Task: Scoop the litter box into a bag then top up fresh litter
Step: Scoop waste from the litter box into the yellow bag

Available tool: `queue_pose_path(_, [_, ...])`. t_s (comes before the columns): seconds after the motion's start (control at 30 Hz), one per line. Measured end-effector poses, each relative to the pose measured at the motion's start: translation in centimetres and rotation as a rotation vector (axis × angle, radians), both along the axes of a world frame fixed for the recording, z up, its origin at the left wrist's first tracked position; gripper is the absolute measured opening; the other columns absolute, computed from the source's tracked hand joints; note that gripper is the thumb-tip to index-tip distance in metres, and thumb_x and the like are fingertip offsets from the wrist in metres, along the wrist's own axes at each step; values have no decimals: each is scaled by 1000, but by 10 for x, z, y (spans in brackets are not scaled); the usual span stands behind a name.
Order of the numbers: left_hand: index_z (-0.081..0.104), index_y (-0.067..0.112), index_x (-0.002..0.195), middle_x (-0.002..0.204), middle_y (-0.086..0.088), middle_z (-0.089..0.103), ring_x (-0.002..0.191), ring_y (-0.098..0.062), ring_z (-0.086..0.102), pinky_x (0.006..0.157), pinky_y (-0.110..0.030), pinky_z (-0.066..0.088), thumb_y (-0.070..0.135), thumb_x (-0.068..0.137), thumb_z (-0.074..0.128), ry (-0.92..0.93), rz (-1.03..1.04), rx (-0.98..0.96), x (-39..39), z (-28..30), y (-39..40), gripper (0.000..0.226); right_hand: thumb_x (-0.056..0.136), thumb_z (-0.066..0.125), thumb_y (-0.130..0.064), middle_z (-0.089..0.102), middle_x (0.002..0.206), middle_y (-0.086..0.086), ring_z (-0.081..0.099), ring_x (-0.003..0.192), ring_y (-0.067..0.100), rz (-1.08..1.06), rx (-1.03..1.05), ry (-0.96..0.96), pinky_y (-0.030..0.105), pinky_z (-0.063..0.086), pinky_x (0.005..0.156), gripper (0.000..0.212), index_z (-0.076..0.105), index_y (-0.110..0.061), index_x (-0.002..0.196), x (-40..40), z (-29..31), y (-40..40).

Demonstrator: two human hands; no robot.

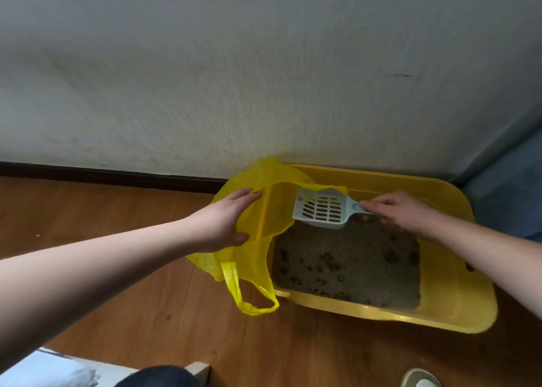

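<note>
Left hand (225, 219) reaches in from the lower left on a long bare forearm, fingers and thumb curled round the rim of the thin yellow plastic carrier bag (258, 240), holding its mouth wide; thumb sits low on the film, fingertips up at the top edge. Right hand (401, 210) comes from the right, knuckles up, pinching the handle of the pale blue slotted plastic litter scoop (322, 209); most of the handle is hidden under the fingers. Scoop head is at the bag mouth, over the far left part of the yellow rectangular plastic litter box (457, 292); whether it carries anything is hard to tell through the slots. Bag drapes over the box's left end, one loop handle hanging down to the brown wood-look floor (146, 313), the bag's lower part hidden behind the left hand. Grey-brown litter (346, 260) with dark clumps fills the box. Near edge: dark trouser knee (158, 376), a white object at lower left and a shoe toe (421, 379) at lower right, all cut off. Box sits against the grey-white wall (264, 64) with dark skirting; blue fabric at far right, cropped.
</note>
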State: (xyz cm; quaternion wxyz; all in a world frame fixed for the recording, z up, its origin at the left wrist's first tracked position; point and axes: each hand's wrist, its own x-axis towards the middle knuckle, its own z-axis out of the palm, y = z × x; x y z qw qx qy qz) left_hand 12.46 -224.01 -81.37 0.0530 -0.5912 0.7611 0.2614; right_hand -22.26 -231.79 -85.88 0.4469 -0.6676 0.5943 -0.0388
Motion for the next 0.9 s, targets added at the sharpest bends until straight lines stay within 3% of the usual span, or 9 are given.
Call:
queue_pose_path(0.1, [29,27,150,156,0,26,138,-20,36,103,-22,33,25,87,67,54,78,-78,-5,1,-2,73,89,55,-51,69,72,7,57,60,20,119,27,111,30,43,56,24,73,-35,85,-21,-2,3])
queue_pose_path(0.23, [40,26,145,151,-1,38,132,-20,44,98,-21,36,22,87,66,117,144,-131,-11,4,-4,64,95,53,-41,64,68,2,51,57,11,175,65,285,23,36,52,25,73,-26,95,-53,-15,8])
queue_pose_path(0.4, [37,28,146,152,-1,36,131,-21,45,90,-13,29,19,87,66,112,107,-117,-21,5,3,67,102,41,-29,65,92,-2,59,78,11,198,129,483,24,46,66,31,66,-18,117,-82,-55,27])
queue_pose_path(0.6, [37,26,147,150,-3,39,128,-23,47,90,-17,33,20,83,72,97,86,-111,-29,7,3,73,102,42,-32,68,111,4,63,94,17,323,231,539,30,50,83,31,66,-20,115,-88,-72,43])
queue_pose_path(0.77, [36,27,147,151,-1,37,121,-24,51,83,-12,30,21,84,72,83,82,-79,-30,4,6,73,102,41,-32,68,111,3,62,93,18,291,208,480,32,50,81,31,65,-21,120,-73,-95,56])
queue_pose_path(0.9, [34,28,148,152,-1,36,122,-23,51,85,-14,31,23,85,71,85,85,-58,-29,2,7,73,103,38,-31,66,89,-1,61,77,17,256,229,434,30,47,65,27,63,-23,110,-46,-111,68])
